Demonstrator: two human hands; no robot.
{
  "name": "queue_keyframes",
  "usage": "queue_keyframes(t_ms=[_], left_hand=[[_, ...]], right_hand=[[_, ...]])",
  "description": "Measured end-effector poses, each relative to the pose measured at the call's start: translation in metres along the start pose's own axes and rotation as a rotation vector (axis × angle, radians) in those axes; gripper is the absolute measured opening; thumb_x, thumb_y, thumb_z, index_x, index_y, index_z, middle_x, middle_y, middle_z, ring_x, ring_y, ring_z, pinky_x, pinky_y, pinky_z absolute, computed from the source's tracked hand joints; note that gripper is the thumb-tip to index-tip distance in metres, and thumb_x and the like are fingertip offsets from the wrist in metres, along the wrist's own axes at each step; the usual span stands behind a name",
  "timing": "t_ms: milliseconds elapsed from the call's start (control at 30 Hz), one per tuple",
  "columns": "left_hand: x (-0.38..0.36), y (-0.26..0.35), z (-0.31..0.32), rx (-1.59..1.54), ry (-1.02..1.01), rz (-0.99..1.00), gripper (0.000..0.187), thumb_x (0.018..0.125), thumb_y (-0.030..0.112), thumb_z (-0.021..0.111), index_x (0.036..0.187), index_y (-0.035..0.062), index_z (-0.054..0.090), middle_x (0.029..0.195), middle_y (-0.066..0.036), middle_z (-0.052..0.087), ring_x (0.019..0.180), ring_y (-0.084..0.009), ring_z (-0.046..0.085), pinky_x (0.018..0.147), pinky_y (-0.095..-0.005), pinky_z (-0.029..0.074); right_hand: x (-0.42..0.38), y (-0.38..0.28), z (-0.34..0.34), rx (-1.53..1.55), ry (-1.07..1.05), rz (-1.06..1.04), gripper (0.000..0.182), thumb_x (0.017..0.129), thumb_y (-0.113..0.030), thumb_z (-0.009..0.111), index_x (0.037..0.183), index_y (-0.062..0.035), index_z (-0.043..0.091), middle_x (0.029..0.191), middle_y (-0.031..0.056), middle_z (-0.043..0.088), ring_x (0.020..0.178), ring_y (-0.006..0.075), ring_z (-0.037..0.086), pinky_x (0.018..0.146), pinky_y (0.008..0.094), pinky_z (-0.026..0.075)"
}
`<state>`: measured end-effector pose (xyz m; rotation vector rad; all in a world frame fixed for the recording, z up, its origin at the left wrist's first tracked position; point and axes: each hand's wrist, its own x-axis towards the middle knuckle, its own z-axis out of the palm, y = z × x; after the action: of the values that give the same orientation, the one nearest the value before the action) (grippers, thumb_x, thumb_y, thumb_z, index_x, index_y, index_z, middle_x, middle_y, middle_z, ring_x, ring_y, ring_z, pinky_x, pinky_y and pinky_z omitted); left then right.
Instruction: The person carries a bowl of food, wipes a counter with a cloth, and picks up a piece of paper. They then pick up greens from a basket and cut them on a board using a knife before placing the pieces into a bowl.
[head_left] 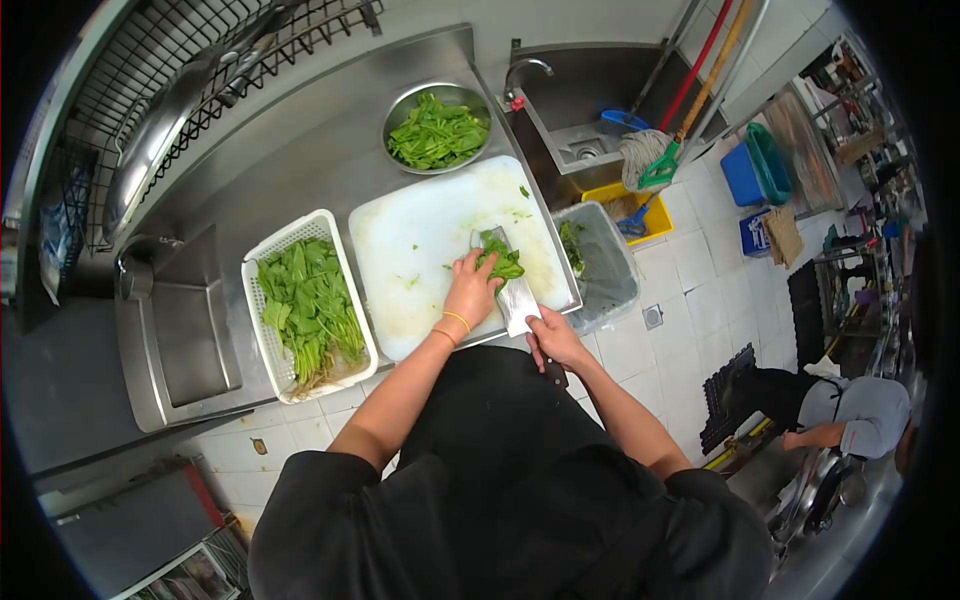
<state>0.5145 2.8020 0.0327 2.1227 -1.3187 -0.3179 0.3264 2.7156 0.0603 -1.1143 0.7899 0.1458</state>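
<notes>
My right hand is wrapped round the handle end of a broad cleaver, whose blade lies low over the right part of the white cutting board. Some leafy greens rest on the blade, and my left hand touches them with its fingers spread from the left. Small green scraps dot the board. Behind it, a steel bowl holds cut greens. Left of the board stands a white basket of whole leafy greens with stems and roots.
A clear bin with scraps stands right of the board. Sinks are at the left and back right. A wire rack hangs upper left. A mop leans by a yellow bucket. Another person is at the lower right.
</notes>
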Motion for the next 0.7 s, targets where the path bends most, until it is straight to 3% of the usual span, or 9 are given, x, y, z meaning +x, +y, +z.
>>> queue_keyframes(t_ms=[133, 233, 333, 400, 433, 500, 567, 633, 700], left_hand=[[0.019, -0.01, -0.011, -0.029, 0.103, -0.041, 0.042, 0.084, 0.009, 0.065, 0.125, 0.0012, 0.059, 0.128, -0.024, 0.051, 0.112, -0.0409, 0.047, 0.1, -0.0453, 0.039], [0.069, -0.016, -0.049, 0.067, 0.205, 0.086, 0.037, 0.083, 0.005, 0.063, 0.12, -0.0002, 0.061, 0.123, -0.023, 0.053, 0.111, -0.0397, 0.048, 0.098, -0.0458, 0.04], [0.142, -0.028, -0.095, 0.047, 0.256, 0.106, 0.036, 0.084, 0.007, 0.062, 0.12, 0.0005, 0.062, 0.116, -0.022, 0.058, 0.109, -0.0411, 0.05, 0.099, -0.045, 0.04], [0.203, -0.065, -0.103, 0.041, 0.25, 0.029, 0.04, 0.085, 0.013, 0.063, 0.123, 0.0029, 0.062, 0.124, -0.022, 0.056, 0.115, -0.0429, 0.05, 0.1, -0.0454, 0.04], [0.223, -0.075, -0.114, 0.047, 0.251, 0.037, 0.04, 0.085, 0.013, 0.063, 0.123, 0.0029, 0.062, 0.124, -0.022, 0.056, 0.115, -0.0429, 0.05, 0.1, -0.0454, 0.04], [0.254, -0.086, -0.133, 0.189, 0.006, -0.229, 0.041, 0.083, 0.019, 0.067, 0.119, -0.0004, 0.064, 0.122, -0.022, 0.06, 0.123, -0.0381, 0.05, 0.101, -0.0467, 0.04], [0.265, -0.095, -0.129, 0.209, 0.099, -0.221, 0.038, 0.082, 0.019, 0.067, 0.116, 0.0008, 0.066, 0.12, -0.022, 0.061, 0.12, -0.0371, 0.053, 0.101, -0.0474, 0.041], [0.274, -0.101, -0.119, 0.227, 0.188, -0.227, 0.036, 0.081, 0.02, 0.067, 0.112, 0.0019, 0.068, 0.118, -0.022, 0.063, 0.117, -0.0361, 0.057, 0.102, -0.048, 0.042], [0.28, -0.103, -0.104, 0.289, -0.025, -0.215, 0.027, 0.081, 0.015, 0.065, 0.104, 0.0041, 0.071, 0.111, -0.021, 0.066, 0.105, -0.0368, 0.064, 0.102, -0.049, 0.043]], right_hand=[[0.011, -0.029, 0.017, -0.057, -0.005, -0.081, 0.024, 0.101, -0.018, 0.04, 0.118, -0.0066, 0.051, 0.058, 0.0028, 0.048, 0.035, 0.0133, 0.046, 0.032, 0.0297, 0.042], [0.033, -0.075, 0.028, -0.092, 0.008, -0.205, 0.023, 0.1, -0.016, 0.039, 0.118, -0.0059, 0.051, 0.057, 0.003, 0.047, 0.036, 0.0132, 0.046, 0.032, 0.0301, 0.041], [0.051, -0.129, 0.035, -0.059, 0.031, -0.221, 0.016, 0.099, -0.017, 0.041, 0.107, -0.0042, 0.049, 0.06, 0.0042, 0.049, 0.037, 0.0141, 0.046, 0.033, 0.0311, 0.041], [0.063, -0.149, 0.032, -0.015, 0.044, -0.182, 0.014, 0.098, -0.018, 0.044, 0.098, -0.0044, 0.046, 0.062, 0.0052, 0.05, 0.038, 0.0155, 0.047, 0.033, 0.0333, 0.042], [0.06, -0.15, 0.031, -0.01, 0.043, -0.191, 0.014, 0.098, -0.018, 0.044, 0.098, -0.0044, 0.046, 0.062, 0.0052, 0.05, 0.038, 0.0155, 0.047, 0.033, 0.0333, 0.042], [0.048, -0.151, 0.026, -0.161, 0.121, -0.162, 0.014, 0.097, -0.018, 0.044, 0.098, -0.0041, 0.047, 0.06, 0.0052, 0.05, 0.038, 0.0162, 0.047, 0.035, 0.034, 0.042], [0.043, -0.117, 0.012, -0.339, 0.181, -0.289, 0.018, 0.097, -0.019, 0.046, 0.092, -0.0018, 0.048, 0.057, 0.0062, 0.051, 0.04, 0.0171, 0.051, 0.037, 0.034, 0.041], [0.027, -0.093, 0.006, -0.448, 0.243, -0.281, 0.021, 0.098, -0.019, 0.047, 0.095, 0.0025, 0.047, 0.055, 0.0032, 0.048, 0.04, 0.0139, 0.05, 0.038, 0.0315, 0.041], [0.01, -0.078, 0.005, -0.483, 0.272, -0.243, 0.019, 0.096, -0.018, 0.047, 0.089, 0.0, 0.048, 0.058, 0.0084, 0.051, 0.04, 0.0171, 0.053, 0.039, 0.0352, 0.043]])
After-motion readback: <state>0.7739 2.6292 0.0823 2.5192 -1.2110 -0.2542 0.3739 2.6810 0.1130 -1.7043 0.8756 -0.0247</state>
